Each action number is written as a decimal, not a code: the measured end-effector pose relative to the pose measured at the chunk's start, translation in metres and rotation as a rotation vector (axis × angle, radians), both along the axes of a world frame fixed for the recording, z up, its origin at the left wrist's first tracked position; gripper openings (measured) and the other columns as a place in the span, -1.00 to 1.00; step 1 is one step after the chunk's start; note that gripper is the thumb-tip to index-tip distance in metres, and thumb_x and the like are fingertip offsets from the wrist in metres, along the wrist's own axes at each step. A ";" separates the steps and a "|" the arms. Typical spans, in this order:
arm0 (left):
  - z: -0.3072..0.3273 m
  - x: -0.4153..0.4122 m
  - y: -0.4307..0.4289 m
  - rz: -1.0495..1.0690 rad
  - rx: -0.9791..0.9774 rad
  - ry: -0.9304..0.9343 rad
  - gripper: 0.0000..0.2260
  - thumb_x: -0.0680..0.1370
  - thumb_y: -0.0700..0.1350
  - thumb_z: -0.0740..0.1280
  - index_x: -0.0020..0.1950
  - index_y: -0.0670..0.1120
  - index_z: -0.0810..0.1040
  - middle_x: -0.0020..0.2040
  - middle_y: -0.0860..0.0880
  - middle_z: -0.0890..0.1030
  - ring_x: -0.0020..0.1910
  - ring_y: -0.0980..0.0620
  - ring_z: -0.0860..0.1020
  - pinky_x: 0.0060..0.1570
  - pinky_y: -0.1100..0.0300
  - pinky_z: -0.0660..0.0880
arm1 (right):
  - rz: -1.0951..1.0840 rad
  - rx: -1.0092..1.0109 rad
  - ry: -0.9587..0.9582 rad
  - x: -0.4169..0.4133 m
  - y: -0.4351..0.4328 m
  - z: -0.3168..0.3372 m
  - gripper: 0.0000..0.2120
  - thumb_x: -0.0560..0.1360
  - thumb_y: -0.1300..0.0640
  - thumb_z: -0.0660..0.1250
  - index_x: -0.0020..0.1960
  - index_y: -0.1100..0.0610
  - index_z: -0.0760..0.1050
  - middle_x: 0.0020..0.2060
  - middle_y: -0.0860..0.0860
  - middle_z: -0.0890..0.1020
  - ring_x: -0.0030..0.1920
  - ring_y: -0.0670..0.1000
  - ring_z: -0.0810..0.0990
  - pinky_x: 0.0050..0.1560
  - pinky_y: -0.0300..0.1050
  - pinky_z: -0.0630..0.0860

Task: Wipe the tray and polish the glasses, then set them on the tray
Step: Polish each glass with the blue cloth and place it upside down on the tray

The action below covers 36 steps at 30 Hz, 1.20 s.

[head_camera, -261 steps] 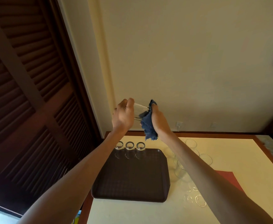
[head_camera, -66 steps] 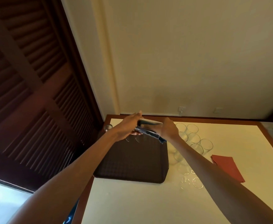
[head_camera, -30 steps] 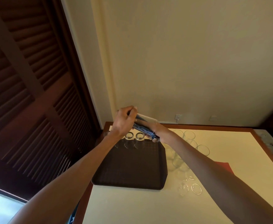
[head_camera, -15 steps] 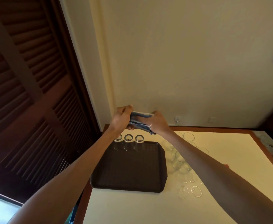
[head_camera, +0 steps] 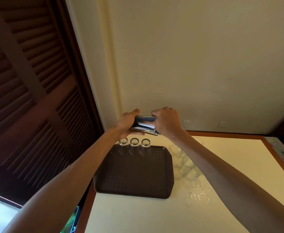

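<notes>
Left hand (head_camera: 127, 122) and right hand (head_camera: 167, 122) both raised, close together, with one glass (head_camera: 143, 125) lying sideways between them. Left hand: fingers curled round the base end, thumb on top. Right hand: fingers curled in at the mouth end, gripping a blue cloth (head_camera: 156, 132). Blue shows through the glass wall, so most of the cloth sits inside, and a small corner pokes out under the heel of the right hand. Exact finger contact inside the glass is hidden.

Directly below both hands: dark brown tray (head_camera: 134, 175) on a cream table (head_camera: 137, 216) with a wooden edge. Just under the left hand, along the tray's far edge, three glasses (head_camera: 134, 142) stand upright in a row, rims nearly touching.

Below the right forearm, beside the tray's right edge and off it: cluster of glasses (head_camera: 186, 163) on the table, partly hidden by the arm. Count unclear. A few more rims and glints lie nearer the body on the same side.

Beyond the hands: pale wall (head_camera: 188, 56), with a wall socket (head_camera: 185, 122) just past the right hand. Out past the left hand: dark louvred door (head_camera: 28, 98).
</notes>
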<state>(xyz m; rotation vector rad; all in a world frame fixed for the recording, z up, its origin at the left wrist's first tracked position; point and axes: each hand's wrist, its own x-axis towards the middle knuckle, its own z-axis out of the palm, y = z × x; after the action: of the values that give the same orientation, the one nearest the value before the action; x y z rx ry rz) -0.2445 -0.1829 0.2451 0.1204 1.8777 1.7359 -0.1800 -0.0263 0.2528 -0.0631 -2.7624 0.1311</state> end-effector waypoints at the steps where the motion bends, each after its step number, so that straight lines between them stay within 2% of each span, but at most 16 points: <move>1: 0.001 0.001 0.001 0.002 -0.004 0.064 -0.61 0.73 0.11 0.17 0.10 -0.21 0.54 -0.11 -0.19 0.67 -0.24 -0.06 0.71 -0.36 0.14 0.63 | -0.015 -0.086 -0.002 -0.006 0.002 -0.008 -0.93 0.48 0.21 0.39 -0.18 0.13 0.60 -0.35 0.02 0.56 -0.32 0.05 0.49 -0.29 -0.15 0.34; 3: 0.000 0.000 0.000 0.017 -0.001 0.201 -0.56 0.74 0.13 0.15 0.06 -0.24 0.55 -0.14 -0.20 0.67 -0.26 -0.08 0.72 -0.33 0.09 0.65 | -0.074 -0.364 -0.083 -0.015 0.005 -0.022 -0.93 0.50 0.20 0.44 -0.13 0.20 0.64 -0.28 0.09 0.64 -0.31 0.09 0.59 -0.32 -0.09 0.52; 5: -0.001 0.001 -0.001 0.044 -0.013 0.395 -0.53 0.73 0.13 0.16 0.01 -0.28 0.55 -0.15 -0.23 0.68 -0.24 -0.11 0.73 -0.27 0.00 0.69 | -0.158 -0.883 -0.374 -0.017 0.003 -0.029 -0.74 0.58 0.06 0.39 -0.12 0.27 0.60 -0.30 0.12 0.63 -0.39 0.05 0.59 -0.40 -0.13 0.58; 7: -0.004 0.004 -0.002 0.055 -0.038 0.574 -0.51 0.73 0.13 0.17 0.02 -0.30 0.56 -0.14 -0.25 0.68 -0.24 -0.12 0.74 -0.28 -0.06 0.70 | -0.211 -1.412 -0.672 -0.008 -0.002 -0.026 -0.60 0.59 -0.11 0.32 -0.22 0.21 0.52 -0.45 0.03 0.52 -0.54 -0.10 0.40 -0.61 -0.31 0.31; 8: -0.005 0.004 -0.002 0.049 -0.039 0.608 -0.51 0.72 0.14 0.17 0.03 -0.30 0.56 -0.14 -0.26 0.68 -0.23 -0.13 0.74 -0.28 -0.06 0.70 | -0.185 -1.479 -0.710 -0.007 -0.002 -0.025 -0.58 0.58 -0.16 0.31 -0.22 0.19 0.50 -0.47 0.01 0.50 -0.56 -0.12 0.35 -0.62 -0.34 0.23; 10: -0.007 0.002 -0.005 0.002 -0.012 0.560 -0.50 0.72 0.16 0.17 0.06 -0.29 0.56 -0.08 -0.29 0.67 -0.15 -0.20 0.73 -0.25 -0.05 0.69 | -0.149 -1.270 -0.617 -0.005 0.000 -0.018 -0.59 0.56 -0.16 0.36 -0.14 0.21 0.56 -0.41 0.05 0.57 -0.50 -0.04 0.47 -0.56 -0.27 0.29; 13: -0.003 -0.002 -0.006 -0.106 0.046 0.229 -0.43 0.70 0.24 0.12 0.13 -0.28 0.54 -0.02 -0.28 0.67 -0.08 -0.21 0.72 -0.18 -0.01 0.67 | -0.121 -0.466 -0.310 -0.003 0.004 -0.006 -0.84 0.55 0.20 0.37 0.07 0.27 0.63 -0.12 0.14 0.68 -0.14 0.16 0.67 -0.27 -0.10 0.47; 15: 0.003 0.001 -0.002 -0.081 0.035 0.032 -0.51 0.71 0.21 0.13 0.10 -0.23 0.51 -0.11 -0.19 0.64 -0.23 -0.06 0.72 -0.20 -0.01 0.68 | -0.070 -0.088 -0.093 0.001 0.001 0.001 -0.84 0.49 0.29 0.32 -0.03 0.16 0.66 -0.19 0.08 0.69 -0.22 0.11 0.61 -0.30 -0.14 0.41; 17: 0.009 0.002 0.004 -0.006 -0.001 -0.007 -0.61 0.73 0.15 0.16 0.03 -0.19 0.47 -0.17 -0.14 0.60 -0.36 0.02 0.69 -0.22 -0.01 0.69 | -0.017 0.093 0.030 0.003 0.000 0.004 -0.90 0.45 0.24 0.36 -0.21 0.10 0.61 -0.39 0.03 0.61 -0.38 0.07 0.52 -0.41 -0.19 0.26; 19: 0.010 0.000 0.009 0.031 -0.052 0.091 -0.60 0.72 0.15 0.17 -0.02 -0.18 0.49 -0.21 -0.13 0.59 -0.38 0.02 0.68 -0.24 0.00 0.69 | -0.041 0.053 0.083 -0.004 0.004 -0.007 -0.90 0.41 0.22 0.45 -0.27 0.10 0.58 -0.44 0.02 0.59 -0.42 0.06 0.52 -0.45 -0.21 0.29; 22: 0.008 -0.004 0.010 0.088 -0.155 0.349 -0.42 0.69 0.25 0.16 0.02 -0.29 0.58 -0.11 -0.29 0.66 -0.22 -0.12 0.71 -0.08 -0.07 0.70 | -0.104 -0.400 -0.062 -0.016 0.009 -0.025 -0.92 0.43 0.22 0.49 -0.07 0.17 0.68 -0.25 0.08 0.69 -0.31 0.07 0.61 -0.33 -0.10 0.55; 25: 0.005 -0.001 0.007 0.099 -0.174 0.652 -0.39 0.68 0.28 0.15 -0.05 -0.24 0.66 -0.17 -0.21 0.70 -0.17 -0.12 0.71 -0.03 -0.07 0.68 | -0.197 -1.359 -0.494 -0.009 -0.003 -0.031 -0.62 0.58 -0.09 0.36 -0.15 0.25 0.58 -0.45 0.03 0.59 -0.60 -0.10 0.44 -0.60 -0.29 0.32; 27: 0.002 0.001 0.006 0.082 -0.146 0.713 -0.46 0.69 0.23 0.17 -0.07 -0.19 0.68 -0.21 -0.12 0.71 -0.21 -0.03 0.71 -0.05 -0.04 0.68 | -0.201 -1.590 -0.616 0.000 -0.008 -0.029 -0.58 0.60 -0.13 0.28 -0.21 0.21 0.52 -0.51 -0.01 0.52 -0.65 -0.14 0.35 -0.64 -0.35 0.20; 29: -0.001 -0.001 0.004 0.027 -0.076 0.635 -0.45 0.70 0.24 0.15 -0.05 -0.20 0.66 -0.17 -0.18 0.70 -0.15 -0.13 0.71 0.01 -0.14 0.67 | -0.162 -1.375 -0.500 -0.002 -0.004 -0.027 -0.64 0.61 -0.07 0.30 -0.12 0.23 0.56 -0.46 0.02 0.59 -0.58 -0.11 0.45 -0.59 -0.31 0.27; 32: 0.002 -0.005 0.002 -0.032 0.048 0.231 -0.36 0.69 0.30 0.08 0.17 -0.28 0.59 0.06 -0.29 0.65 0.01 -0.23 0.69 -0.06 -0.12 0.69 | -0.137 -0.525 -0.165 -0.009 0.009 -0.017 -0.84 0.52 0.14 0.43 -0.02 0.25 0.65 -0.25 0.11 0.69 -0.33 0.07 0.61 -0.38 -0.19 0.42; 36: 0.010 -0.002 0.009 -0.012 0.027 -0.046 -0.49 0.71 0.23 0.14 0.19 -0.23 0.52 0.05 -0.22 0.61 -0.08 -0.12 0.69 -0.29 0.02 0.67 | -0.015 0.066 0.023 -0.001 0.007 0.006 -0.86 0.52 0.18 0.31 -0.18 0.14 0.61 -0.40 0.04 0.57 -0.36 0.09 0.53 -0.32 -0.15 0.38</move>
<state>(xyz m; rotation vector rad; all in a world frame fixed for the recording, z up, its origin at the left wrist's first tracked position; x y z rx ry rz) -0.2470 -0.1737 0.2552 0.1012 1.8179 1.7418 -0.1813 -0.0192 0.2592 -0.0648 -2.7401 0.0370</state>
